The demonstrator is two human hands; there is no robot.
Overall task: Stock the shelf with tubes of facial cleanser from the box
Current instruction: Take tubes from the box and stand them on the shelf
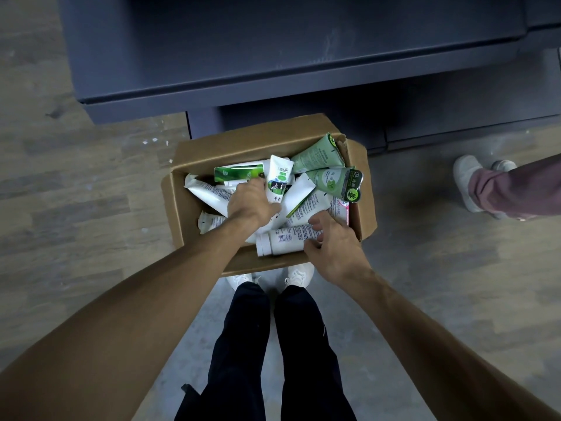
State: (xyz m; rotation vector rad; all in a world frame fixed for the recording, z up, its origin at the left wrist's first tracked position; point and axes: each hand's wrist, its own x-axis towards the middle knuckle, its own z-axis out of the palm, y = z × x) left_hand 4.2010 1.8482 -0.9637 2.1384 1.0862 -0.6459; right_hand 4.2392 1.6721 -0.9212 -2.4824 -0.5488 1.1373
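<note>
On the floor before the dark shelf unit (273,41) sits an open cardboard box (194,165), well filled with jumbled tubes of facial cleanser. Both hands reach into it. The left hand (250,202) lies knuckles-up on the heap, fingers curled down among the tubes near a green-and-white tube (238,173); whether it actually grips one cannot be told. The right hand (332,241) curls thumb and fingers round a white capped tube (280,241) at the box's near edge. No tube shows on the visible shelf surface, so stocking appears to be at or near its start, with the whole load left to move. Countable in the box: about ten tubes, two pale green (318,154), the rest mostly white; others may lie buried. One box, two hands. A second person's shoes (467,180) stand at right.
</note>
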